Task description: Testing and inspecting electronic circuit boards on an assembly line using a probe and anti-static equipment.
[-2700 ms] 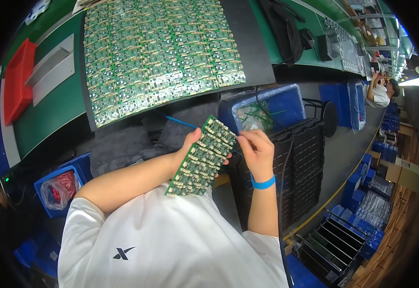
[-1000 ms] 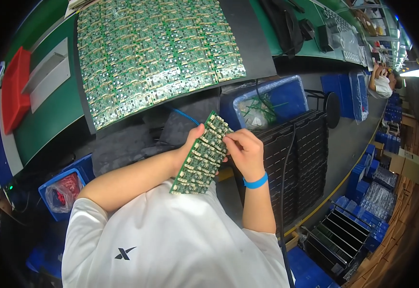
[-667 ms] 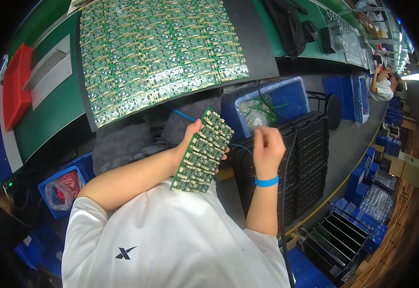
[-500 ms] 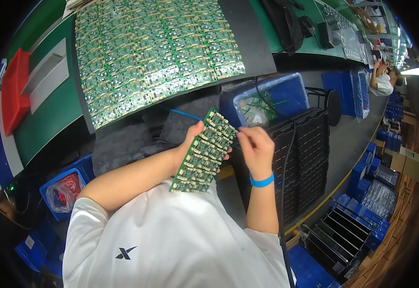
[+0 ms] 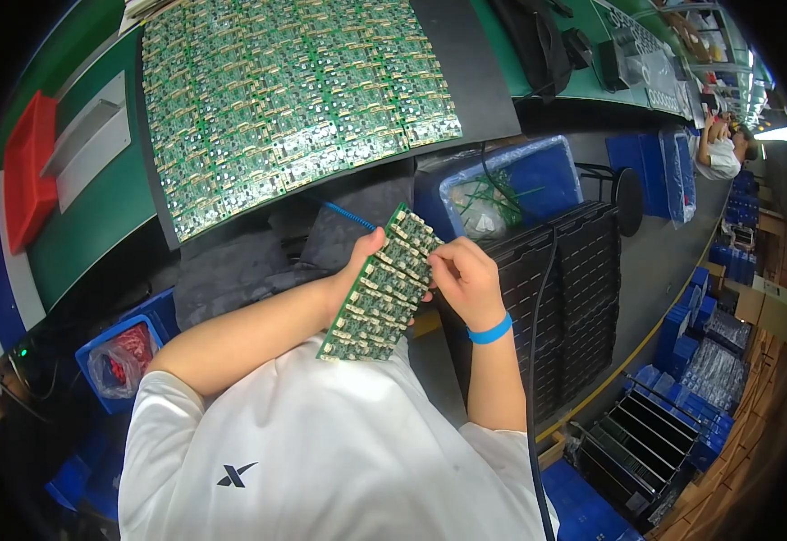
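A green circuit board panel (image 5: 377, 293), its rows packed with small parts and pale connectors, is held tilted in front of my chest. My left hand (image 5: 355, 261) grips it, the thumb along the left edge and the fingers wrapped beneath, their tips showing past the right edge. At the upper right edge of the panel is my right hand (image 5: 467, 281), thumb and fingers pinched together against the board; whatever lies between them is too small to make out. A blue band (image 5: 490, 330) circles my right wrist. Behind the left thumb runs a blue coiled cord (image 5: 348, 215).
Many similar board panels (image 5: 294, 99) cover a dark mat (image 5: 479, 81) on the green bench. A red tray (image 5: 28, 171) stands at left. Below the bench are a blue bin (image 5: 560, 171) with green strips, black crates (image 5: 578, 307) and a blue bin (image 5: 87, 356) holding red pieces.
My right hand has moved left and inward, from just beside the panel's right edge to over it. The left hand and the panel have stayed almost still.
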A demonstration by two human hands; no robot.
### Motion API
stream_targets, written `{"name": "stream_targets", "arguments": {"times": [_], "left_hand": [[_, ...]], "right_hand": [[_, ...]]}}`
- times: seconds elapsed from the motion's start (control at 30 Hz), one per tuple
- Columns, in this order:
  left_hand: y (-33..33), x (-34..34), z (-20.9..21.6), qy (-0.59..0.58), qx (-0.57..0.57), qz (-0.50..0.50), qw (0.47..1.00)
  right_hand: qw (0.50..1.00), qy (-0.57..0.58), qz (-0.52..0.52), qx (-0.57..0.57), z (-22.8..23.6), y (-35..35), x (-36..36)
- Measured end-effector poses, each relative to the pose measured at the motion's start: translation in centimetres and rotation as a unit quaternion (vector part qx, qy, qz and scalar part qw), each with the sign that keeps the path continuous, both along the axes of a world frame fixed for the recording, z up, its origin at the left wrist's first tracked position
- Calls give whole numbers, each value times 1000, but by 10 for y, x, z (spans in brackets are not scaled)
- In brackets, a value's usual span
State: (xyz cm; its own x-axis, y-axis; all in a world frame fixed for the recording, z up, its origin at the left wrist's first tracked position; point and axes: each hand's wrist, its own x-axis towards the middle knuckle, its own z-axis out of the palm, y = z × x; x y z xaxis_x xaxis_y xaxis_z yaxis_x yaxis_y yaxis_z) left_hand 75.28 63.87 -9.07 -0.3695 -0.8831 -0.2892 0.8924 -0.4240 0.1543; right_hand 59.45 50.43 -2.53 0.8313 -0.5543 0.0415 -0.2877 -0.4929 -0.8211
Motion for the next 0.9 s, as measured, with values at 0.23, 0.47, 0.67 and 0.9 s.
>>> {"name": "stream_targets", "arguments": {"times": [0.23, 0.47, 0.67, 0.9], "left_hand": [[-1, -1, 2, 1, 2, -12, 1000], [-4, 1, 11, 11, 21, -11, 1000], [-5, 3, 2, 44, 27, -22, 998], [-7, 5, 5, 1, 10, -25, 1000]], "right_hand": [[997, -45, 6, -55, 0, -3, 4], [996, -52, -24, -68, 2, -6, 2], [964, 6, -196, -180, 11, -27, -15], [997, -23, -40, -57, 18, 10, 3]]}}
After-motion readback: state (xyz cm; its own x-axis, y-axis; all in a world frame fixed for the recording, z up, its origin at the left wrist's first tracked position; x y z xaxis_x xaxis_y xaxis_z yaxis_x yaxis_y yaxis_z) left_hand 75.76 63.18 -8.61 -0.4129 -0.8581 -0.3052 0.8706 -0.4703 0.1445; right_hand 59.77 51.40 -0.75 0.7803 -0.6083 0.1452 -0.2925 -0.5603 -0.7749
